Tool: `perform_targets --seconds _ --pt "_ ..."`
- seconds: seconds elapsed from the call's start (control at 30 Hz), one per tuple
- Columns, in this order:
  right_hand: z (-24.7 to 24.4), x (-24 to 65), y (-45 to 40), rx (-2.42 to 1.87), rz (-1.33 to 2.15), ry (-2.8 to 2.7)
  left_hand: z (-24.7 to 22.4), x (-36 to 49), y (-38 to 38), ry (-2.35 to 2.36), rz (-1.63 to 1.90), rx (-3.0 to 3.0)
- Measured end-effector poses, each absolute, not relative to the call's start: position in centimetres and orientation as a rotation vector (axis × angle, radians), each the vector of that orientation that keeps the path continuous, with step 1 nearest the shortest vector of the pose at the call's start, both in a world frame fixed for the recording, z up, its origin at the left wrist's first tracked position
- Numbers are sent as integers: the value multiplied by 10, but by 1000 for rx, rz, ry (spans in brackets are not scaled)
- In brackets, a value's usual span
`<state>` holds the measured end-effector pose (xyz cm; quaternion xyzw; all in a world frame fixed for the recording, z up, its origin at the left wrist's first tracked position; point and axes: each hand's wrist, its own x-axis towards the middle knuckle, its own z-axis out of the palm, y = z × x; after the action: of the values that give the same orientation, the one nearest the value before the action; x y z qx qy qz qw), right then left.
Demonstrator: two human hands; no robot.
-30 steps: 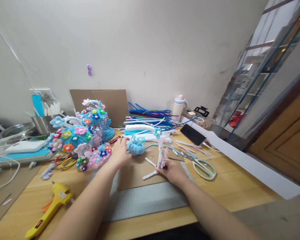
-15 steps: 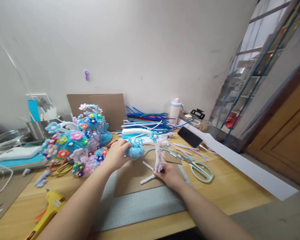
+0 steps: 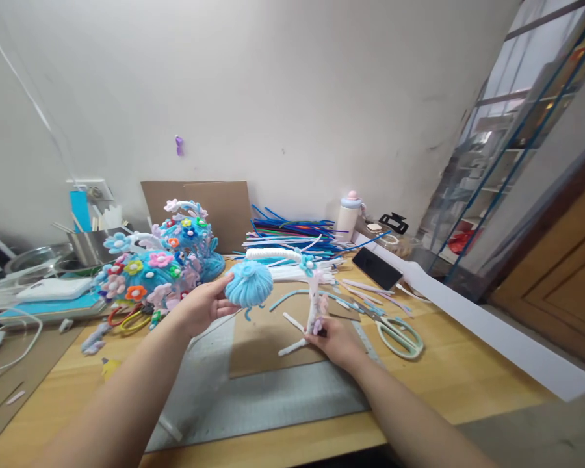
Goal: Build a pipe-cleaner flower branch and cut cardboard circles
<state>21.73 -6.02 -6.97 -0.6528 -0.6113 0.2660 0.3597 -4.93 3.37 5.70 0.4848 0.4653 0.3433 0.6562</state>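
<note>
In my left hand (image 3: 209, 302) is a round blue pipe-cleaner dome (image 3: 249, 284), ribbed and gathered at its top, with a short blue strand hanging below. The fingers grip its left edge. My right hand (image 3: 336, 341) pinches the lower part of a white pipe-cleaner stand (image 3: 314, 296). Its legs spread at the bottom, and a curved white arm runs leftward from the top, passing behind the dome. A blue flower (image 3: 308, 264) sits at the bend, and small pink and lilac flowers are near my right fingers. The dome and stand's upright are apart.
Cardboard (image 3: 253, 354) lies on a grey cutting mat (image 3: 273, 396). Scissors (image 3: 400, 337) and a phone (image 3: 377, 268) are at right. Bundled pipe cleaners (image 3: 292, 235) lie at the back, finished flowered pieces (image 3: 149, 270) at left. A yellow glue gun (image 3: 110, 369) is mostly behind my left forearm.
My left hand has turned the blue dome so its gathered, rounded top shows, and brought it slightly left. My right hand keeps hold of the stand. The view has shifted a little.
</note>
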Motion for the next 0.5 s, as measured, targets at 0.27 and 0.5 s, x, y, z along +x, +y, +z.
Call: perform_targets --seconds 0.27,0.5 --pt "-66 216 -62 -1708 679 -1574 87 -46 26 1035 749 915" --pt "-70 217 -60 -1659 698 -1586 98 -45 23 1045 726 926"
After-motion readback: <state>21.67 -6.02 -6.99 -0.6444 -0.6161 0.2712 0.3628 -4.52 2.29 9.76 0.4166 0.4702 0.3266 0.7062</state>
